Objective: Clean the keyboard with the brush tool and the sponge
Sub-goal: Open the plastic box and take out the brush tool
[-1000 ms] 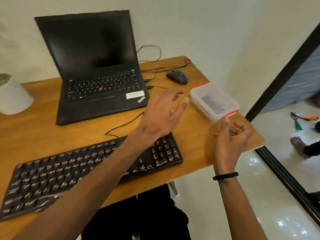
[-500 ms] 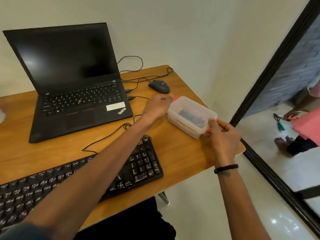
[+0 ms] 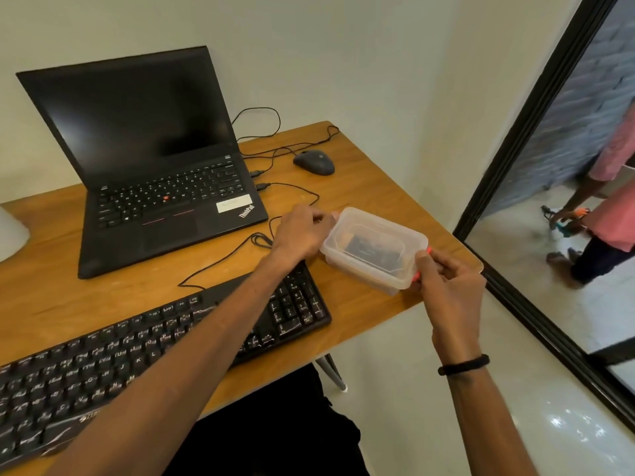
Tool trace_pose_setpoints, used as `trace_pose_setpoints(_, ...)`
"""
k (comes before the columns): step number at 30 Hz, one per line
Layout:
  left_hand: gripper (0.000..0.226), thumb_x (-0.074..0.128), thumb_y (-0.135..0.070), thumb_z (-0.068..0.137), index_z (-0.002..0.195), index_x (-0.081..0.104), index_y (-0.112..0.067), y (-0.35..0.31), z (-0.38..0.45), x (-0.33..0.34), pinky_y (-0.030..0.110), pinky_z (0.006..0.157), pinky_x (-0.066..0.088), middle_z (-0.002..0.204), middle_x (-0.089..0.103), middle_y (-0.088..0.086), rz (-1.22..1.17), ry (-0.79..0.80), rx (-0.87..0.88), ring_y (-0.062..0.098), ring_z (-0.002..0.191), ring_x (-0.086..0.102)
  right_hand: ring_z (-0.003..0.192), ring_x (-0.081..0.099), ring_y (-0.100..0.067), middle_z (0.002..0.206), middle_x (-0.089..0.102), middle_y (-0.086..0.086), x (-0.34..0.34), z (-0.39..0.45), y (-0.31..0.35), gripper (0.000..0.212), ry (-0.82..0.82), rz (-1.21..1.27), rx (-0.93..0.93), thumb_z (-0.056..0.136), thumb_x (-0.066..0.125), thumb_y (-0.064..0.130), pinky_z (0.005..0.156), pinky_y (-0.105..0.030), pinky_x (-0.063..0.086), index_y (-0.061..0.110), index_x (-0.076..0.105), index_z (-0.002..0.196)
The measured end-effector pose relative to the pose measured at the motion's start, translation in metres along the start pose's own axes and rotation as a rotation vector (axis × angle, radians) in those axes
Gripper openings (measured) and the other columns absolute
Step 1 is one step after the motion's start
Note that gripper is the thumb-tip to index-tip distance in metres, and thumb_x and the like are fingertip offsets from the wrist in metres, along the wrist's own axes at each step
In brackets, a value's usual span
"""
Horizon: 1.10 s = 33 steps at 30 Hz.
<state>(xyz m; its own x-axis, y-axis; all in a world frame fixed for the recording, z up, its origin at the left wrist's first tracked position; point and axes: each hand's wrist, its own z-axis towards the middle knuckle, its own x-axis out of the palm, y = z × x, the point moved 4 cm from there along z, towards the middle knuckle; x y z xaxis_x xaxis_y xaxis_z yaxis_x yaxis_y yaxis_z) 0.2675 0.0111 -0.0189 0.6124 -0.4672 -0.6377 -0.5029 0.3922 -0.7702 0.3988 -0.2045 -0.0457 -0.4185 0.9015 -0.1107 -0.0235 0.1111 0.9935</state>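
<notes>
A black keyboard (image 3: 113,365) lies along the near edge of the wooden desk (image 3: 86,293), partly under my left forearm. A clear plastic box (image 3: 372,250) with red clips and a lid sits near the desk's right edge; something dark shows inside it, too blurred to name. My left hand (image 3: 302,233) grips the box's left end. My right hand (image 3: 446,286) pinches the red clip at its right end. No brush or sponge shows in the open.
An open black laptop (image 3: 154,187) stands at the back, a black mouse (image 3: 314,162) and thin cables (image 3: 292,190) to its right. A white object (image 3: 10,231) is at the left edge. A black door frame (image 3: 536,97) rises on the right; a person (image 3: 608,214) stands beyond.
Both hands went from hovering open near the box to closing on its two ends. The view has shifted so the box sits nearer the middle.
</notes>
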Motion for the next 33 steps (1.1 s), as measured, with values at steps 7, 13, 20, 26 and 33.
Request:
trace_pose_setpoints(7,0.042,0.054,-0.042,0.106,0.067,0.062,-0.032,0.001,-0.001,0.004,0.025,0.052,0.037,0.062,0.059,-0.003,-0.004,-0.066,0.036,0.01,0.053,0.05,0.096,0.073,-0.013,0.107,0.075,0.004,0.001,-0.003,0.0,0.037,-0.012,-0.024,-0.027,0.096,0.07,0.034,0.085,-0.04,0.064,0.016,0.071,0.128)
trace_pose_setpoints(13,0.048,0.052,-0.038,0.108,0.061,0.055,-0.027,0.005,-0.001,0.006,0.018,0.048,0.031,0.058,0.05,-0.006,-0.011,-0.091,0.006,0.008,0.049,0.041,0.094,0.073,-0.014,0.11,0.075,0.0,-0.003,-0.002,-0.007,0.03,-0.024,0.005,-0.024,0.099,0.067,0.026,0.082,-0.037,0.064,0.014,0.072,0.126)
trace_pose_setpoints(20,0.027,0.054,-0.035,0.107,0.114,0.075,-0.019,-0.001,-0.004,0.001,0.027,0.078,0.043,0.098,0.064,-0.008,0.037,-0.132,-0.003,0.007,0.09,0.056,0.086,0.078,-0.02,0.101,0.078,-0.007,-0.009,0.0,-0.017,0.031,-0.005,0.138,0.065,0.098,0.069,0.022,0.079,-0.041,0.065,0.015,0.069,0.129)
trace_pose_setpoints(26,0.032,0.056,-0.035,0.106,0.105,0.079,-0.013,-0.007,-0.009,-0.005,0.041,0.085,0.056,0.099,0.076,0.002,0.1,-0.185,0.076,0.018,0.09,0.065,0.101,0.073,-0.022,0.11,0.073,0.004,-0.015,-0.004,-0.016,0.022,-0.059,0.014,-0.025,0.098,0.068,0.036,0.082,-0.043,0.064,0.025,0.073,0.116)
trace_pose_setpoints(33,0.046,0.059,-0.051,0.101,0.092,0.081,-0.012,-0.007,-0.011,-0.005,0.049,0.08,0.056,0.085,0.074,0.002,0.052,-0.102,-0.051,0.031,0.089,0.069,0.086,0.071,-0.018,0.093,0.073,0.009,-0.013,-0.009,-0.003,0.019,-0.046,-0.015,-0.053,0.094,0.072,0.037,0.079,-0.038,0.063,0.02,0.076,0.104)
